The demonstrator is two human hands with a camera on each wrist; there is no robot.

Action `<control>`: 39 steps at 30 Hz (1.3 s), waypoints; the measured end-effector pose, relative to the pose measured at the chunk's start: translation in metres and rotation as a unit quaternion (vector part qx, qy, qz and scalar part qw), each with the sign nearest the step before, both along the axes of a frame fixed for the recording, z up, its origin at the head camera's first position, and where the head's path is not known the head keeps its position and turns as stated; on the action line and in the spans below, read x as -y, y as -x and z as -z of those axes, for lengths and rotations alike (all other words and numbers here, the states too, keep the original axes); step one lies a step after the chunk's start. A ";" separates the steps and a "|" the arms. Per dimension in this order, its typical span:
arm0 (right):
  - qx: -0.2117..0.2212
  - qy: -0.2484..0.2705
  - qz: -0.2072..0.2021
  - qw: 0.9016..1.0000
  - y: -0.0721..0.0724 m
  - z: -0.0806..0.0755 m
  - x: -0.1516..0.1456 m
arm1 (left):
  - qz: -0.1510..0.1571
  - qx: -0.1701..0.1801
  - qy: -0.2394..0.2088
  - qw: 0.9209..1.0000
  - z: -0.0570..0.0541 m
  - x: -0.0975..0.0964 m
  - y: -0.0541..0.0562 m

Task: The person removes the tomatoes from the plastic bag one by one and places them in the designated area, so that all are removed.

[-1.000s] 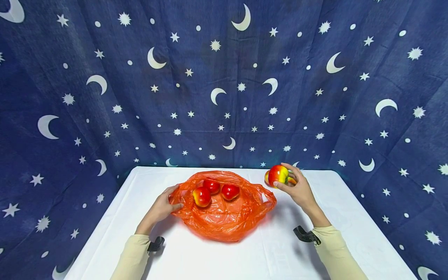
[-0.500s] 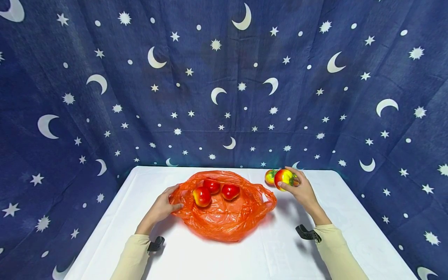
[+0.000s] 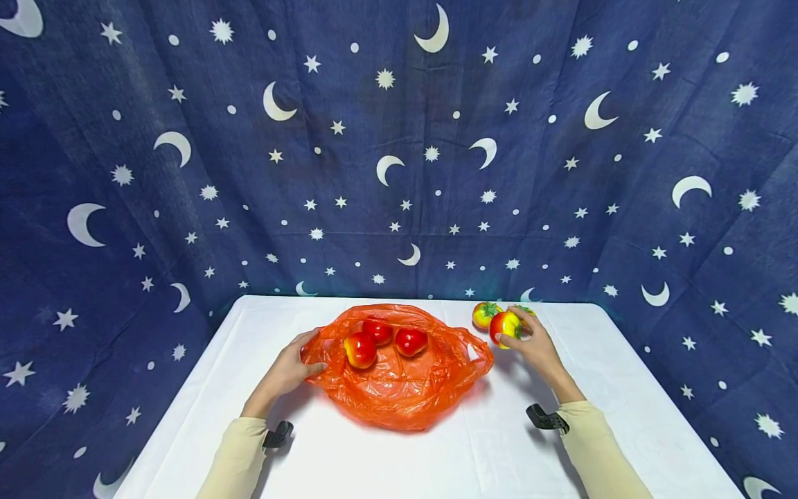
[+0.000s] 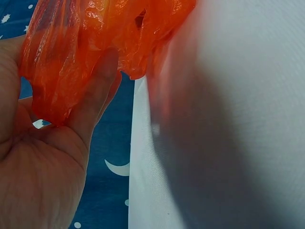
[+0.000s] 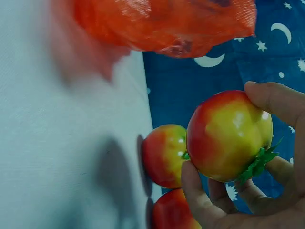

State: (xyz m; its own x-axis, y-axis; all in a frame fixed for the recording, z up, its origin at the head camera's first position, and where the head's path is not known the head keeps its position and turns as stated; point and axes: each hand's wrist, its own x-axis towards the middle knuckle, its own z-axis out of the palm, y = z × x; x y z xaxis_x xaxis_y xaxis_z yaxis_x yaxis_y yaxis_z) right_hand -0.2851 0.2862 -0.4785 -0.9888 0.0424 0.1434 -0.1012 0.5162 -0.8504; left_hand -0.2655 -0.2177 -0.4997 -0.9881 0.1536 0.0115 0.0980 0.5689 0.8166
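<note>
Two hands, the left hand (image 3: 288, 369) and the right hand (image 3: 539, 343), flank an orange plastic bag (image 3: 402, 405)

The left forearm, in a cream sleeve (image 3: 235, 454), slants in from below the bag's left side, and its hand grips the bag's left edge. The thumb lies on the near part of that edge and the fingers point away along the outside; thin film is pinched between them. How tightly the left fingers lie together cannot be told.

The right forearm, in a matching sleeve (image 3: 601, 447), angles in from the bag's lower right. Its hand is beyond the bag's right end, apart from it, the fingers curved around a glossy red-and-yellow tomato-like fruit (image 5: 228, 136). The thumb presses the near side, the fingers the far side; the lower ones are spread a little and partly hidden behind the fruit. Its green calyx (image 5: 259, 164) turns toward the palm, and the fruit is raised off the white table (image 3: 399, 468).

Two similar fruits rest to the right of the bag, toward the table's far edge: one beside the held fruit (image 5: 164, 155), the other mostly behind the right hand in the head view (image 5: 175, 210). Inside the bag's open mouth, three red fruits sit toward the back: a left one (image 3: 360, 351), a middle one (image 3: 377, 331) and a right one (image 3: 411, 342).
</note>
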 end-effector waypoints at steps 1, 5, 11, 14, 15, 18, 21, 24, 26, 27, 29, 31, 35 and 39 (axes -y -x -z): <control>0.001 -0.004 0.002 1.000 0.000 0.002 0.000 | 0.000 0.000 0.000 1.000 0.000 0.000 0.000; 0.004 0.003 0.013 1.000 0.001 0.009 -0.002 | -0.001 0.001 0.000 1.000 0.001 0.000 0.000; 0.017 0.009 0.022 1.000 0.001 0.016 -0.003 | -0.002 -0.001 0.003 1.000 0.000 0.001 -0.001; 0.029 0.008 0.025 0.999 0.002 0.019 -0.003 | -0.001 -0.001 0.005 1.000 0.000 0.001 -0.001; 0.035 0.015 0.029 0.999 0.002 0.020 -0.002 | -0.001 -0.001 0.006 1.000 0.001 0.001 -0.001; 0.044 0.026 0.043 0.998 0.002 0.023 -0.002 | -0.002 -0.001 0.005 1.000 0.000 0.001 -0.001; 0.047 0.029 0.050 0.997 0.004 0.027 -0.002 | -0.002 0.001 0.005 1.000 0.000 0.000 0.000; 0.048 0.016 0.046 0.998 0.005 0.030 -0.002 | -0.003 0.003 0.004 1.000 0.001 0.000 0.000; 0.050 0.008 0.043 0.998 0.005 0.032 -0.002 | -0.002 0.002 0.007 1.000 0.000 0.000 0.000; 0.052 0.004 0.040 0.998 0.005 0.032 -0.001 | -0.002 0.001 0.008 1.000 0.000 0.000 -0.001; 0.053 -0.005 0.035 0.998 0.006 0.034 -0.001 | -0.001 -0.003 0.011 1.000 0.000 0.000 -0.001; 0.052 -0.015 0.031 0.998 0.006 0.036 0.000 | 0.000 -0.006 0.012 1.000 -0.001 0.000 -0.001; 0.055 -0.026 0.030 0.998 0.007 0.039 0.002 | 0.000 -0.008 0.011 1.000 0.000 0.000 -0.001; 0.063 -0.029 0.031 0.997 0.007 0.040 0.004 | 0.001 -0.007 0.011 1.000 -0.001 0.000 -0.002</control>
State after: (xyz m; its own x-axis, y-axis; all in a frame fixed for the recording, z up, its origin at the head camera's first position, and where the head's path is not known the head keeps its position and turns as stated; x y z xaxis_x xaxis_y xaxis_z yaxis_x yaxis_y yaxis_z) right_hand -0.2920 0.2824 -0.5186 -0.9948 0.0998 0.0220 0.0386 0.5661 -0.8234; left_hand -0.2632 -0.2180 -0.4987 -0.9877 0.1550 0.0223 0.1102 0.5870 0.8020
